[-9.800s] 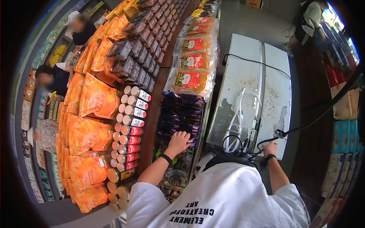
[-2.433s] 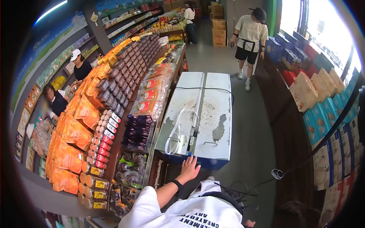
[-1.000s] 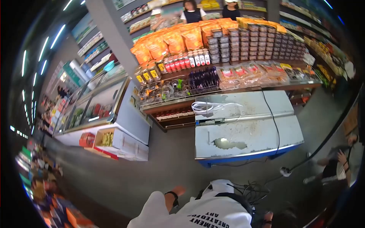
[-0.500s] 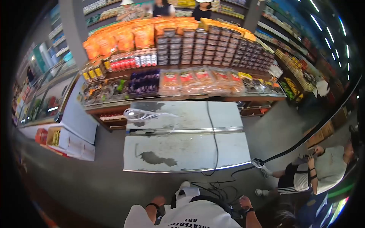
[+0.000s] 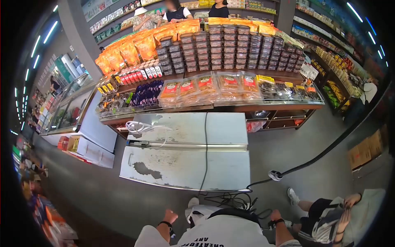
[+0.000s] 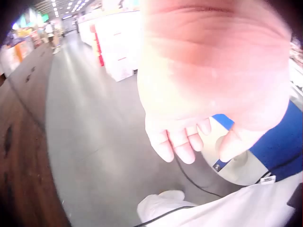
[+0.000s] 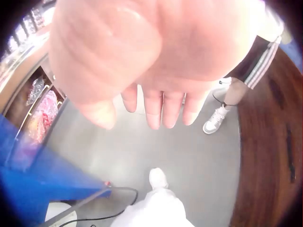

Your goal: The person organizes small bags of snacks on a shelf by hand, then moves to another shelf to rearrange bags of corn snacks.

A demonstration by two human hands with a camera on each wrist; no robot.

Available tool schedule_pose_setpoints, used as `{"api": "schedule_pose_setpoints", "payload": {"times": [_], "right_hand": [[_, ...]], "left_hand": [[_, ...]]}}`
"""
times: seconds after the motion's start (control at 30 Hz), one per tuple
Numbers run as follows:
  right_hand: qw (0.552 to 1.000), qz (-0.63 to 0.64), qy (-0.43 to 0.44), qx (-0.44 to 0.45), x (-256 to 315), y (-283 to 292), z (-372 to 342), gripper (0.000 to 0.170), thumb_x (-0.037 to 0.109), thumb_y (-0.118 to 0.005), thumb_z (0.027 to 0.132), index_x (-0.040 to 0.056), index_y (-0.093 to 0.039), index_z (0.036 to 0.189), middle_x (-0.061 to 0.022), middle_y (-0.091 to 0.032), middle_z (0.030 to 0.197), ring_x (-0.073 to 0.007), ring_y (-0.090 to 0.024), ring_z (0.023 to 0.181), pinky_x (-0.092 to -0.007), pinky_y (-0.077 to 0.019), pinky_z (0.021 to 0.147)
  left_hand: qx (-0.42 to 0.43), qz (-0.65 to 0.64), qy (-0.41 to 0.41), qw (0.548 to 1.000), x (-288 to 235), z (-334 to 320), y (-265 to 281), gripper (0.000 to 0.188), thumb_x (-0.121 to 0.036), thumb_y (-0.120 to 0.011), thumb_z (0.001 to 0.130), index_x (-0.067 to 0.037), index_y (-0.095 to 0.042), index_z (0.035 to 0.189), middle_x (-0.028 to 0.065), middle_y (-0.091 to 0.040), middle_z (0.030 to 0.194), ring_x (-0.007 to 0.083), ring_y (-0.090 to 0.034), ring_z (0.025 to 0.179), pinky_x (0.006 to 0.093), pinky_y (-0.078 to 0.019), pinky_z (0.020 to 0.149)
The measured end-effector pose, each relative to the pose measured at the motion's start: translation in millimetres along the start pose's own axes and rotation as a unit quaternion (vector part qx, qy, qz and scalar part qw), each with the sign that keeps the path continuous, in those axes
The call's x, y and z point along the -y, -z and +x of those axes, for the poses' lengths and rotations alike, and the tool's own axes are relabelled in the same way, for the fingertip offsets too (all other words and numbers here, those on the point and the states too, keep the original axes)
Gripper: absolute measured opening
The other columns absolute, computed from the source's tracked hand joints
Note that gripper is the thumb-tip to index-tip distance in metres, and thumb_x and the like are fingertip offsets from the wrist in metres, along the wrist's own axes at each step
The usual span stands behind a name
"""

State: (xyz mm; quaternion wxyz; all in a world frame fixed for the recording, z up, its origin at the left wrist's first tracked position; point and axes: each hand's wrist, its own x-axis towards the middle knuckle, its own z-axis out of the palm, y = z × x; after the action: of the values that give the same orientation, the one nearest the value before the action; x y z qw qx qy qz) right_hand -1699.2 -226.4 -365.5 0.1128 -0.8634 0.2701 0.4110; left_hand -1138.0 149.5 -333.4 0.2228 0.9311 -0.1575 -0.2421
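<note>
My left hand [image 5: 170,215] hangs beside my body in the head view, nearest the front edge of a worn white freezer [image 5: 164,164]. In the left wrist view the left hand [image 6: 208,80] has relaxed fingers with nothing between them. On the other side of my body is my right hand [image 5: 276,215], close to a tangle of black cables [image 5: 234,200]. The right wrist view shows the right hand [image 7: 151,61] with loose, nearly straight fingers, holding nothing. A white cable [image 5: 140,127] lies coiled on the freezer lid, and a black cord [image 5: 206,152] crosses it.
Behind the freezer stands a long display table [image 5: 189,108] with orange bags [image 5: 146,48], stacked boxes and flat packets. A person in striped shorts [image 5: 319,208] is at the right front, near cardboard boxes [image 5: 366,152]. A glass-topped display freezer [image 5: 68,111] stands at the left.
The left hand has left the freezer's edge, and both hands now hang at my sides. The view has turned from along the table to facing it. The person in striped shorts is now closer.
</note>
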Motion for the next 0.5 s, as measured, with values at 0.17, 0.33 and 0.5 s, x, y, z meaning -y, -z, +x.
{"api": "schedule_pose_setpoints", "payload": {"times": [0.17,0.33,0.5], "right_hand": [[0.893,0.398,-0.127,-0.168,-126.8,-40.4,43.2,0.033,0.024,-0.056,0.081,0.0024,-0.062,0.105,-0.0232,-0.058,0.112,-0.0372,-0.056,0.106,-0.0419,-0.0421,0.094],[0.807,0.502,-0.244,-0.192,-166.7,117.3,-25.4,0.049,0.021,-0.063,0.075,-0.002,-0.052,0.117,-0.0255,-0.056,0.116,-0.0392,-0.054,0.11,-0.0408,-0.0431,0.093],[0.78,0.521,-0.212,-0.273,-242.1,112.6,-4.1,0.057,0.019,-0.065,0.073,-0.0042,-0.048,0.122,-0.0267,-0.053,0.121,-0.0386,-0.052,0.114,-0.0409,-0.041,0.097]], "left_hand": [[0.273,-0.117,0.258,0.919,-77.0,-87.0,-47.4,0.039,-0.024,-0.064,0.077,0.006,-0.06,0.102,0.0149,-0.063,0.087,0.0331,-0.062,0.098,0.0379,-0.0489,0.082],[0.29,-0.043,-0.01,0.956,-101.2,-126.7,-115.5,0.033,-0.023,-0.054,0.087,-0.01,-0.057,0.117,0.0143,-0.063,0.098,0.0319,-0.058,0.105,0.04,-0.0488,0.085],[0.393,0.168,-0.196,0.882,-144.1,-138.1,-157.7,0.03,-0.024,-0.052,0.086,-0.011,-0.061,0.112,0.0182,-0.063,0.109,0.0364,-0.059,0.101,0.0427,-0.0481,0.085]]}}
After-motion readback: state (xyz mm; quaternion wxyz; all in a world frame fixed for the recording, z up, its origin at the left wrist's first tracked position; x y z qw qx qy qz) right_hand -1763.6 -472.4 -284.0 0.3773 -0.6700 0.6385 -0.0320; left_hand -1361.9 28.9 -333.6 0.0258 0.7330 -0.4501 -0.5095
